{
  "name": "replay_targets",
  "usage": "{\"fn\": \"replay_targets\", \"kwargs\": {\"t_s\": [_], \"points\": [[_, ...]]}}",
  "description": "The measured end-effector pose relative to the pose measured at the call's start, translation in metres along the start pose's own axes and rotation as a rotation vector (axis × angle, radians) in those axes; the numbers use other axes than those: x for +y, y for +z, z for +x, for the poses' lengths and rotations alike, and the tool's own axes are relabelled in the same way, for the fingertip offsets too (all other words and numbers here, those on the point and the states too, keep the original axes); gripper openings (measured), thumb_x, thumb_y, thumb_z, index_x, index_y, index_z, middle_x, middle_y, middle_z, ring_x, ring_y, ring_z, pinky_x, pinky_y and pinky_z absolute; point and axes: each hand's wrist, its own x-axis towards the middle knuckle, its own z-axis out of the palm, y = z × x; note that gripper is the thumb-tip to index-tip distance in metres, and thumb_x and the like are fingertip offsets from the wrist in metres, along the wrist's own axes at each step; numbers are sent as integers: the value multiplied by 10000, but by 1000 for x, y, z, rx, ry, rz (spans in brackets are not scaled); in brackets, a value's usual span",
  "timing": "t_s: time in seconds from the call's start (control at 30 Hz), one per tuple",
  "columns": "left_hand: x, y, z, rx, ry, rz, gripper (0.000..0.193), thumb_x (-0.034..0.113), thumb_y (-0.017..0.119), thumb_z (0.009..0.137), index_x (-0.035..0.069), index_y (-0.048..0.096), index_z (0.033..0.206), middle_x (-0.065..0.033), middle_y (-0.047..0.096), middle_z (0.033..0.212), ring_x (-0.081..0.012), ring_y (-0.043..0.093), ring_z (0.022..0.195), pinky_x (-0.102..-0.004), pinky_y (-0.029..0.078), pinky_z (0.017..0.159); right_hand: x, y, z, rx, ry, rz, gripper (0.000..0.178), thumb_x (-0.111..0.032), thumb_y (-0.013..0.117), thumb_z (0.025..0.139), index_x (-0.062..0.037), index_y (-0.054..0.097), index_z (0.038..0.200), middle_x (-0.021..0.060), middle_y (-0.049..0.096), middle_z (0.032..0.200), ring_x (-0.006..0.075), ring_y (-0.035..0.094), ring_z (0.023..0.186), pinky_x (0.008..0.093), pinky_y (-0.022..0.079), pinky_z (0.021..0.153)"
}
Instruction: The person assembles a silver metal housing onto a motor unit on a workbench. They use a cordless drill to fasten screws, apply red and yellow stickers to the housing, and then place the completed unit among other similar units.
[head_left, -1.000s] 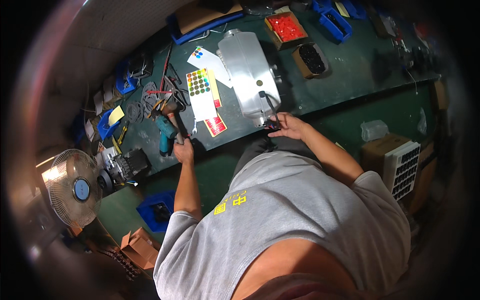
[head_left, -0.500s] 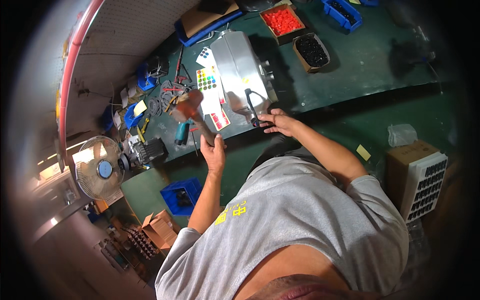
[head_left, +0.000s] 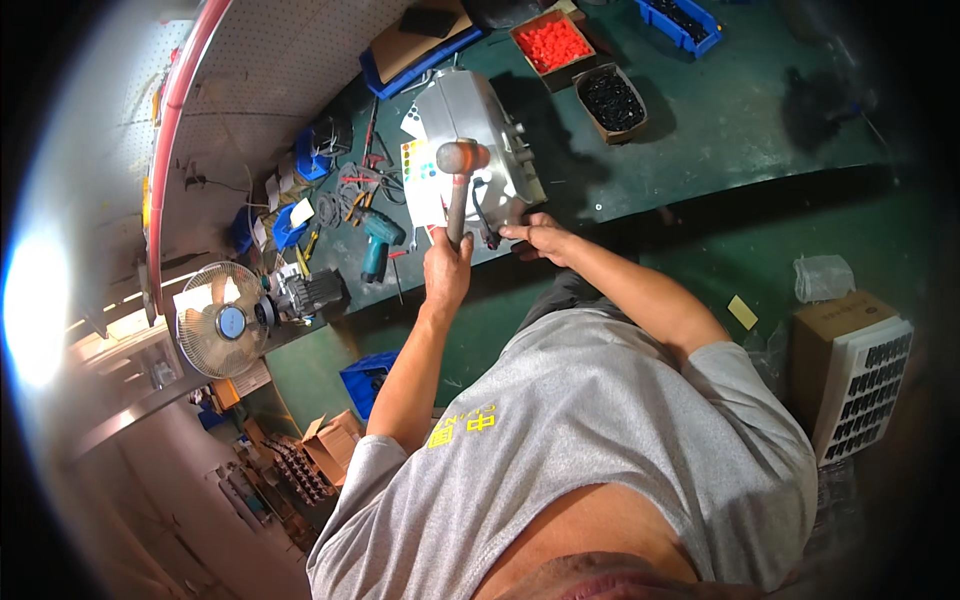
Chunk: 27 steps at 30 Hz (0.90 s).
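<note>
**Hand-held mallet above a silver metal housing on a green workbench**

The green workbench spans the upper part of the view, its front edge running just ahead of the person. At its left end stands a round electric fan, next to a grey finned unit resembling a motor. At lower right, a brown carton bears against a white panel set with rows of black parts.

The silver metal housing lies on the bench top directly before the person, one end toward the front edge. The left hand is closed around the handle of a mallet; the head overlaps the housing in this view, and whether the two touch cannot be told. The right hand is at the near end of the housing, index finger extended toward the end of a black cable; whether it grips anything cannot be determined.

Beyond the housing, to the right, are an open box of red parts and, nearer, an open box of black parts. A teal power drill lies left of the mallet. A sheet of round stickers is partly covered by the housing.
</note>
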Motion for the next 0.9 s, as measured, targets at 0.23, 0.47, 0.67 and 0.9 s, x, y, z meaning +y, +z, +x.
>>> {"fn": "replay_targets", "kwargs": {"t_s": [0.23, 0.47, 0.67, 0.9], "points": [[23, -9, -6, 92, -96, -243, 309, 240, 676, 977, -35, 545, 1032, -202, 653, 748, -334, 646, 677, -429, 503, 656, -3, 0, -1, 77, -10, -16, 257, -342, 778, 899, -158, 719, 1068, -38, 677, 982, 107, 639, 802, 297, 565, 700], [12, -12, 3, -1, -39, 32, 342, 295, 659, 980, -29, 564, 1032, -250, 665, 799, -402, 681, 756, -458, 513, 694, -1, -4, 6, 66, -11, 3, 231, -340, 771, 903, -152, 718, 1028, -43, 675, 936, 100, 639, 820, 294, 558, 707], [28, -22, -15, 154, -29, -172, 323, 249, 696, 955, -10, 518, 1030, -266, 649, 790, -480, 636, 761, -495, 491, 681, -4, -4, 4, 106, -5, -20, 263, -374, 804, 874, -156, 702, 980, -39, 682, 960, 121, 655, 856, 305, 550, 716], [-5, -23, -19, 15, -60, 157, 323, 264, 676, 961, -8, 510, 1017, -292, 669, 824, -511, 651, 814, -536, 510, 686, -3, -4, 3, 100, 16, -16, 258, -373, 802, 877, -166, 709, 998, -39, 684, 987, 125, 654, 862, 289, 532, 703]]}}
